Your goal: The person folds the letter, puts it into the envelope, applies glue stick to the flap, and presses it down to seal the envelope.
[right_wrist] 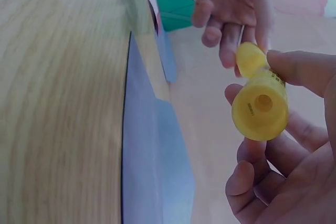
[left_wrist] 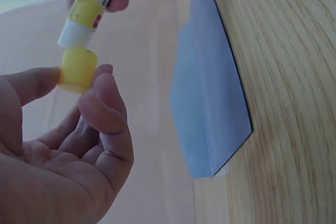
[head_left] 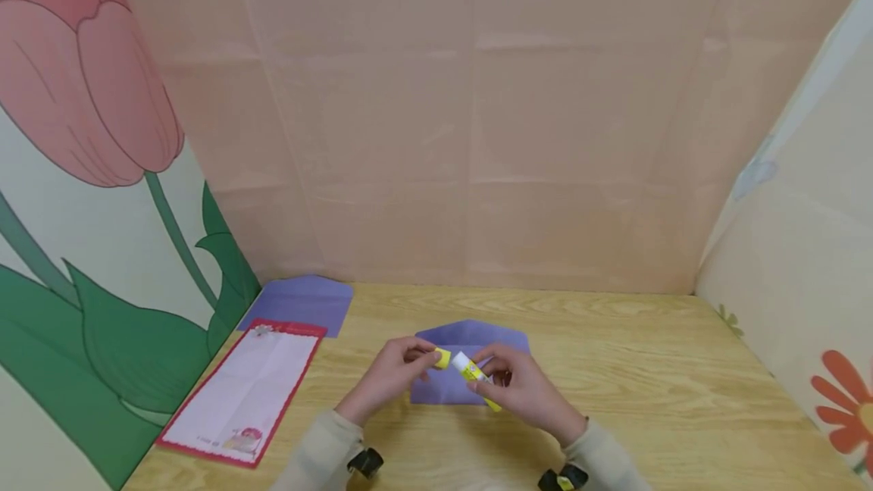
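Note:
Between thumb and fingertips, my left hand (head_left: 398, 370) pinches a yellow glue stick cap (left_wrist: 79, 70). My right hand (head_left: 521, 385) grips the glue stick (head_left: 475, 372), a white and yellow tube whose white end points up toward the cap. In the head view a small gap shows between cap and tube. The right wrist view looks onto the round yellow base (right_wrist: 260, 107) of the tube. Both hands are above a purple envelope (head_left: 446, 387) that lies on the table with its flap open and pointing away.
On the left of the wooden table (head_left: 634, 354) lies a red-bordered sheet of letter paper (head_left: 242, 392). It overlaps a second purple envelope (head_left: 300, 301) near the back left corner. A beige sheet (head_left: 470, 135) covers the back wall, and flower-printed panels stand on both sides.

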`<move>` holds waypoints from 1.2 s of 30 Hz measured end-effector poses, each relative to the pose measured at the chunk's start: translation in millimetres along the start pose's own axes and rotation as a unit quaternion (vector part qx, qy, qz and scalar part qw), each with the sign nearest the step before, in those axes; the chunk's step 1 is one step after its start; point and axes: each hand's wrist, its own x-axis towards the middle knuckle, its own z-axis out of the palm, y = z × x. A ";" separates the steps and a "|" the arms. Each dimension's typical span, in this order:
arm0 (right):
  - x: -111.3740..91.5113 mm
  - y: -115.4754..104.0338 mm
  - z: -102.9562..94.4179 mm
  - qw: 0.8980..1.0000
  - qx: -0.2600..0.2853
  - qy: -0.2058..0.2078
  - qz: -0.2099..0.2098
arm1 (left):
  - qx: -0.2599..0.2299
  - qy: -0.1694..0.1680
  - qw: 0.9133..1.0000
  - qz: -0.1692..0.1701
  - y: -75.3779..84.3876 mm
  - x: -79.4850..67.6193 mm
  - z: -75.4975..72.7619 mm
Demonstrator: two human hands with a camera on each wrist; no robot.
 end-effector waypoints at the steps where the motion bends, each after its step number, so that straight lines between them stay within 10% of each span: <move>1: 0.0 0.2 1.0 1.000 0.000 -0.004 -0.002 | -0.003 -0.001 1.000 0.000 0.0 0.0 0.7; 36: 0.9 1.4 7.1 0.999 -0.011 -0.011 -0.050 | -0.001 -0.028 0.999 0.027 6.0 0.4 8.1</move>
